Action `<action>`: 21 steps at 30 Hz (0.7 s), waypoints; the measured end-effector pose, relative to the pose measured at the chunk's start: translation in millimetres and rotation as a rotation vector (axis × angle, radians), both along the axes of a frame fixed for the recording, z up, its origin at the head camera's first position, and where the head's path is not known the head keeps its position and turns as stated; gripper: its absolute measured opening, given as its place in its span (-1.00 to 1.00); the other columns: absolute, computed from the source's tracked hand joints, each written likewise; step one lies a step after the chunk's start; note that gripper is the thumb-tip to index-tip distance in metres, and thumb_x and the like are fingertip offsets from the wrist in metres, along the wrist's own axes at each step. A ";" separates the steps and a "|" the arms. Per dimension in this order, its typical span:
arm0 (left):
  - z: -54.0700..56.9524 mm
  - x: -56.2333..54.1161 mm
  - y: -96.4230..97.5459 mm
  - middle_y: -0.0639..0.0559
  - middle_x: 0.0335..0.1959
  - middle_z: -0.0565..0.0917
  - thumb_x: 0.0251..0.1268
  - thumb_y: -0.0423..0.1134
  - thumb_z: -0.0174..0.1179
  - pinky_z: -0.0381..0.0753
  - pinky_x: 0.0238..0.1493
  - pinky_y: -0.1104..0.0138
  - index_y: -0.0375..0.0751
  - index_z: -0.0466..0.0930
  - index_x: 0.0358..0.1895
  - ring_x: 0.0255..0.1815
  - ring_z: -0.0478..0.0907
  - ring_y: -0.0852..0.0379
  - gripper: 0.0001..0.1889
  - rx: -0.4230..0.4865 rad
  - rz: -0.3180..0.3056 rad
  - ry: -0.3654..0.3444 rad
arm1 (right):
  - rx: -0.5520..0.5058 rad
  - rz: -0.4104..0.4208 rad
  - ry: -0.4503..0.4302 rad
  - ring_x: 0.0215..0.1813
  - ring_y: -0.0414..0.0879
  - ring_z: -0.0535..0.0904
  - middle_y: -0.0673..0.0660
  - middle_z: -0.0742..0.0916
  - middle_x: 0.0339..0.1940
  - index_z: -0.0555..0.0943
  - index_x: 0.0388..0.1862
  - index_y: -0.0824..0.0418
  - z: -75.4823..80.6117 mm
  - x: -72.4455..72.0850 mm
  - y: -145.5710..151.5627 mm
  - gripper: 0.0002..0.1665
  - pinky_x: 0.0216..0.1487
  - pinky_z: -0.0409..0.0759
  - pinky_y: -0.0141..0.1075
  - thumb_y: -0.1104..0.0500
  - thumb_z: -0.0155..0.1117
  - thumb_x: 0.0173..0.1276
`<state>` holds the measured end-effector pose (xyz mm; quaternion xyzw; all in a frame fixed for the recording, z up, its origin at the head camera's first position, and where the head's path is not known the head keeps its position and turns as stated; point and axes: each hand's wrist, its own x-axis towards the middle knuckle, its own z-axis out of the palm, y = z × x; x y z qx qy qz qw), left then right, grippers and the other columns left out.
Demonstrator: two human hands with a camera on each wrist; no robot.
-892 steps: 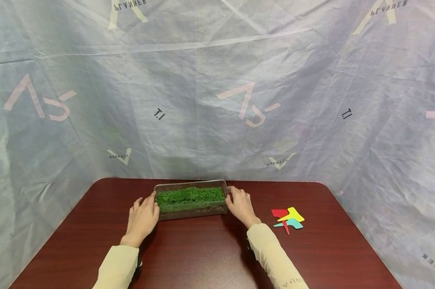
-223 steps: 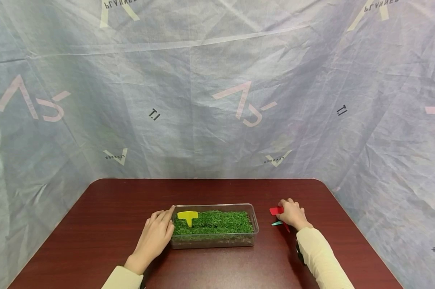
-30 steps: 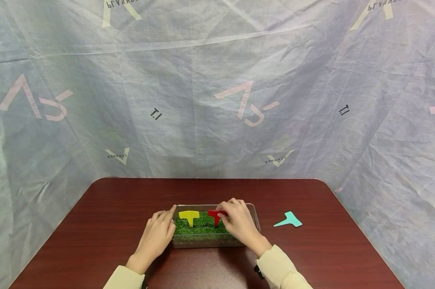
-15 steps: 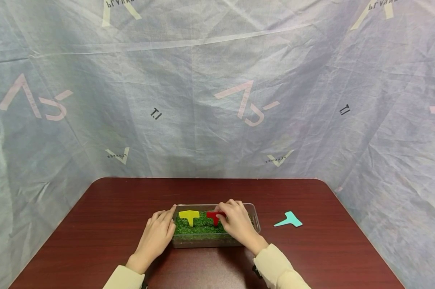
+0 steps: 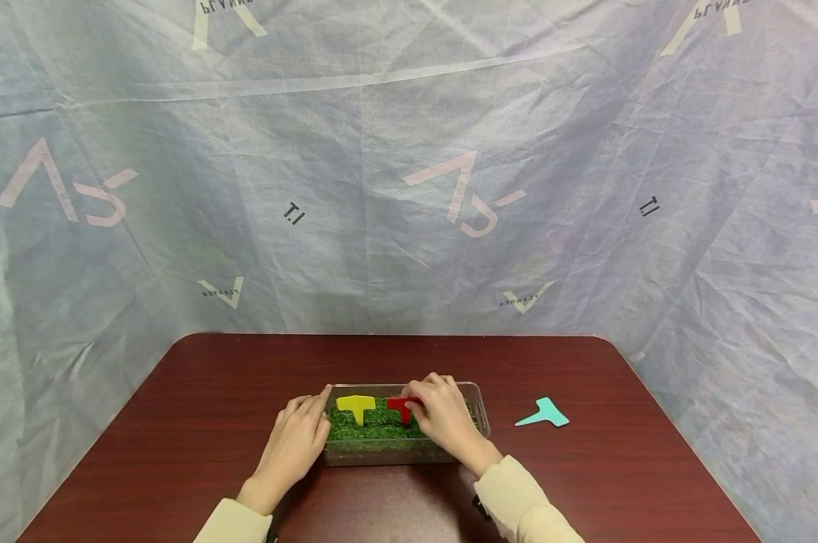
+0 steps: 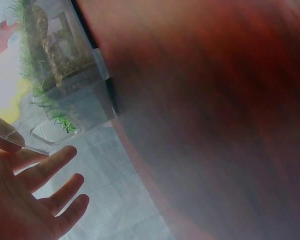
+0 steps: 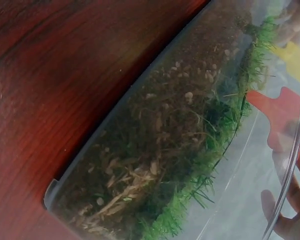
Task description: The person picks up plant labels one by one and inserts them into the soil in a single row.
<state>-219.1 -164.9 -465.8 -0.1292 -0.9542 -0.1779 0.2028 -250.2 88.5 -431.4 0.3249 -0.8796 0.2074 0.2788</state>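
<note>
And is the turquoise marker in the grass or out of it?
Out: the turquoise marker lies on the table, apart from the clear container.

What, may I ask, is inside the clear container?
Green grass over brown debris, with a yellow tag and red tag upright in it. Their tips are hidden; the right hand covers some grass in the head view.

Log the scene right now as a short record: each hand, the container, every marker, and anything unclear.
Left hand: touches the left end of the clear container
Right hand: pinches the red marker
Clear container: on the table, holding grass above a brown layer
Red marker: upright, stem down at the grass
Yellow marker: standing in the grass, left of the red one
Teal marker: flat on the table, right of the container
Unclear: how deep either stem goes
</note>
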 end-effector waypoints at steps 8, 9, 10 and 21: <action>-0.6 -0.4 0.0 -0.04 0.04 0.59 0.31 -0.24 -0.05 0.39 0.03 0.01 -0.13 0.26 0.34 0.13 0.41 -0.11 -0.50 -0.004 0.000 0.002 | -0.013 0.013 -0.055 -0.32 -0.19 0.49 -0.10 0.73 -0.43 0.61 -0.34 0.03 -1.9 -2.1 -1.4 -0.81 -0.14 0.43 -0.19 0.26 0.37 0.08; -0.6 -0.5 0.0 -0.04 0.04 0.59 0.31 -0.24 -0.04 0.39 0.03 0.01 -0.13 0.26 0.34 0.13 0.41 -0.11 -0.50 -0.004 0.000 0.002 | -0.014 0.014 -0.064 -0.32 -0.19 0.49 -0.09 0.74 -0.42 0.61 -0.33 0.03 -2.2 -2.5 -1.6 -0.82 -0.14 0.43 -0.19 0.26 0.36 0.09; -0.6 -0.5 0.0 -0.04 0.04 0.59 0.31 -0.24 -0.04 0.39 0.03 0.01 -0.12 0.26 0.34 0.13 0.41 -0.11 -0.50 -0.006 0.001 0.002 | -0.010 0.013 -0.070 -0.31 -0.19 0.49 -0.09 0.74 -0.41 0.61 -0.33 0.03 -2.4 -2.8 -1.8 -0.83 -0.13 0.44 -0.18 0.25 0.35 0.10; -0.8 -1.2 0.2 -0.05 0.04 0.59 0.30 -0.24 -0.04 0.40 0.03 0.02 -0.12 0.27 0.34 0.12 0.42 -0.11 -0.50 -0.007 0.005 0.009 | -0.014 -0.015 -0.051 -0.34 -0.20 0.50 -0.13 0.72 -0.44 0.62 -0.36 -0.01 -3.3 -4.5 -3.9 -0.86 -0.16 0.43 -0.22 0.22 0.35 0.12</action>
